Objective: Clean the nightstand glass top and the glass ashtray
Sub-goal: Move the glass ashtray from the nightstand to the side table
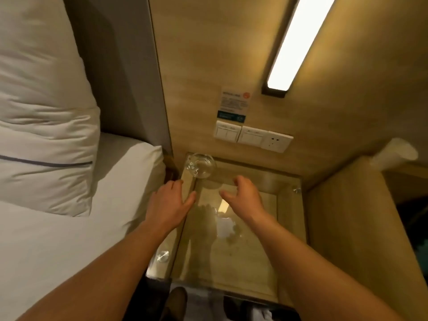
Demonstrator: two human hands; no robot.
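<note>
Hands: left hand [170, 198], right hand [243, 193] hovering; fingers [177, 185] loose, holding nothing
Progress: surface [245, 262] looking smeared; ashtray [201, 165] waiting untouched, far-left corner

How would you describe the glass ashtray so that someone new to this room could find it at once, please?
Beside the white bed stands a wooden nightstand with a clear glass top. In its far corner nearest the bed, under the white wall switches, sits the round clear glass ashtray. It alone is a thick-walled bowl; the top's other fittings are small metal studs.
</note>
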